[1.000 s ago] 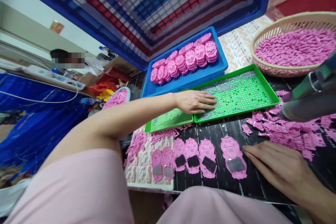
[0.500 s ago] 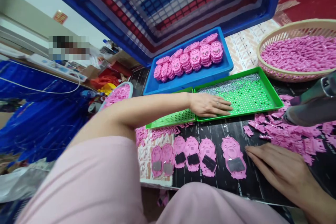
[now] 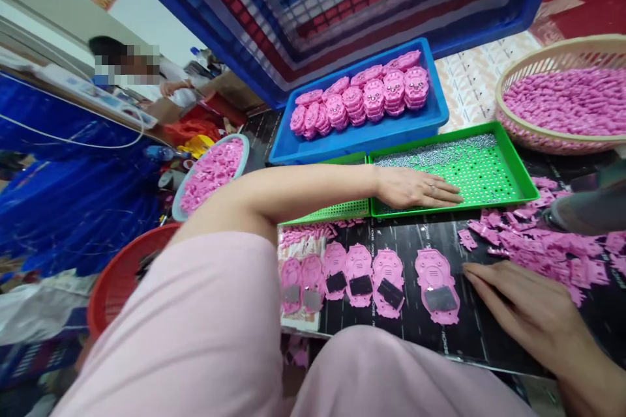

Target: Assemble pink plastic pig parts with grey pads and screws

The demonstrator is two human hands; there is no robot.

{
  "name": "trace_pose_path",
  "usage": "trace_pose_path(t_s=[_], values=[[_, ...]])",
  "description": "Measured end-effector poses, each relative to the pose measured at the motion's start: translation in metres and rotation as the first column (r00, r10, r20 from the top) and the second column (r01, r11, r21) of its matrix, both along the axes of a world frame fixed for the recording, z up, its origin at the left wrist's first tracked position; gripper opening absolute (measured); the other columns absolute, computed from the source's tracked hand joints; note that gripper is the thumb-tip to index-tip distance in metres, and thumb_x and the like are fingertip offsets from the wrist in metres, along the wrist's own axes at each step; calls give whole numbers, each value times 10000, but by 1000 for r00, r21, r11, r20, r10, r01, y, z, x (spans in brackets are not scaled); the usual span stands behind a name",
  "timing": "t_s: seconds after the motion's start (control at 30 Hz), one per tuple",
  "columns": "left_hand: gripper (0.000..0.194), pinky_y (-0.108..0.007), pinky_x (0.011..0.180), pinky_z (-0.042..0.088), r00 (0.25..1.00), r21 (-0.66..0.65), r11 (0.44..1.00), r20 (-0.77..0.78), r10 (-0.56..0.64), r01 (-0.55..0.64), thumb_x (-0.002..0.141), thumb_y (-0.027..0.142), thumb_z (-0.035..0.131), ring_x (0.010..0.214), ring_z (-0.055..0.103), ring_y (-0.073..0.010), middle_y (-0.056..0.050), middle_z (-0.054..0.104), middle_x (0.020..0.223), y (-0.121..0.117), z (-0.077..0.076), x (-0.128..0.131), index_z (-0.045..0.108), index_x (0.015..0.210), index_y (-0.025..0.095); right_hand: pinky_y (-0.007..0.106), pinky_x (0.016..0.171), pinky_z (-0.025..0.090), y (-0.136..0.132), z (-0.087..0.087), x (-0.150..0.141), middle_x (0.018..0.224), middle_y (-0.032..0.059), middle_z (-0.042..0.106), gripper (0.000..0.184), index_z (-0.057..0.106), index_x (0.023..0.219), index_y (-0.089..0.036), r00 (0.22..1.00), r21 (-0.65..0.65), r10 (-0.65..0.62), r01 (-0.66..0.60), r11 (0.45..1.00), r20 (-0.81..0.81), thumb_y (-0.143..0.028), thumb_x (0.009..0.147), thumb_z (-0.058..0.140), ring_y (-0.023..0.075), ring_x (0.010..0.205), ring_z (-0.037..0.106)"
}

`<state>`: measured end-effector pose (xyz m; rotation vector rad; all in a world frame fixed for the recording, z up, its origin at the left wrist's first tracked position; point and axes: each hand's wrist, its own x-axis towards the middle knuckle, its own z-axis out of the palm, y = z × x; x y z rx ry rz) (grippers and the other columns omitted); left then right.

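My left hand [image 3: 415,187] lies palm down across the front of a green perforated tray [image 3: 531,197], its fingers stretched out. Small silvery metal pieces [image 3: 435,153] are spread along the tray's back. Whatever is under the palm is hidden. On the black work surface, my right hand [image 3: 528,303] rests with thumb and fingertips drawn together; anything between them is too small to see. Just left of those fingertips lies a pink plastic casing half [image 3: 433,267] with a grey rectangular piece [image 3: 440,298] on it. Several similar casing halves [image 3: 388,267] stand in a row further left.
Behind the tray, a blue tray [image 3: 320,151] holds stacked pink casings [image 3: 374,101]. A beige basket [image 3: 506,114] of pink parts stands right, near loose pink pieces [image 3: 542,241] and a dark tool-like cylinder [image 3: 581,212]. Another person [image 3: 171,86] is at the far left.
My left hand has slid right along the green tray, fingers still outstretched. The view has shifted a little, bringing a red basket into sight at left. My right hand stays nearly in place.
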<state>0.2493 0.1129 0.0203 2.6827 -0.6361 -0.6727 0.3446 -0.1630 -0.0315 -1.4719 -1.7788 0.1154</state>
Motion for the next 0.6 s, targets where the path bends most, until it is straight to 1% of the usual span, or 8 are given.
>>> trace_pose_path(t_s=[0.07, 0.13, 0.2, 0.27, 0.33, 0.43, 0.5, 0.6], values=[[558, -260, 1225, 142, 991, 23, 999, -125, 49, -46, 867, 108, 357, 1470, 209, -89, 36, 360, 1541, 11, 10, -28, 521, 1384, 241, 247, 748, 499, 1, 2, 0, 883, 3, 693, 274, 632, 1087, -165, 1000, -12, 15, -15, 1000, -10, -58, 836, 640, 99, 759, 629], [475, -312, 1209, 214, 990, 43, 997, -122, 73, -68, 875, 145, 379, 1434, 328, -139, -15, 475, 1472, 25, 23, -59, 615, 1279, 229, 252, 724, 498, 1, 5, -1, 860, 8, 689, 301, 630, 1094, -159, 999, -11, 30, -30, 999, -13, -43, 818, 653, 104, 741, 627], [391, -398, 1175, 278, 994, 55, 993, 6, 107, -107, 875, 194, 426, 1364, 442, -201, -77, 571, 1376, 34, 31, -83, 664, 1186, 205, 247, 719, 499, 1, 8, 0, 847, 10, 693, 326, 632, 1088, -153, 1000, 9, 22, -22, 1000, -3, -24, 791, 675, 102, 728, 629], [356, -440, 1100, 362, 961, 52, 972, 168, 218, -229, 880, 231, 452, 1272, 519, -230, -107, 614, 1296, 36, 30, -93, 659, 1169, 198, 240, 721, 501, 0, 9, 0, 845, 11, 702, 339, 641, 1066, -151, 1000, 43, -8, 8, 999, 10, -13, 763, 701, 101, 720, 634], [316, -445, 1023, 415, 871, 30, 913, 316, 377, -406, 906, 270, 461, 1178, 563, -242, -122, 628, 1212, 31, 20, -89, 659, 1137, 186, 238, 713, 505, 0, 9, 1, 850, 13, 711, 339, 655, 1039, -159, 999, 74, -51, 50, 996, 8, -14, 741, 723, 104, 721, 642], [295, -432, 956, 442, 672, -56, 785, 481, 563, -617, 950, 323, 447, 1084, 582, -246, -141, 604, 1116, 14, 0, -67, 663, 1036, 143, 231, 701, 515, 0, 8, -1, 854, 7, 716, 318, 675, 997, -179, 992, 91, -121, 123, 988, -27, -26, 726, 739, 110, 732, 651], [342, -434, 954, 446, 582, -122, 726, 517, 628, -677, 984, 350, 383, 1045, 592, -234, -117, 605, 1044, 2, -10, -51, 647, 1027, 136, 228, 701, 521, -1, 8, -3, 849, -2, 715, 293, 681, 975, -193, 986, 96, -161, 165, 982, -44, -38, 733, 736, 109, 729, 650], [410, -530, 1041, 371, 520, -205, 684, 509, 686, -700, 1022, 410, 257, 1100, 586, -222, -42, 628, 1056, -10, -17, -42, 578, 1196, 222, 259, 757, 528, -4, 13, -7, 869, 4, 712, 255, 677, 973, -200, 990, 62, -138, 140, 988, -30, -61, 762, 716, 126, 768, 656]])
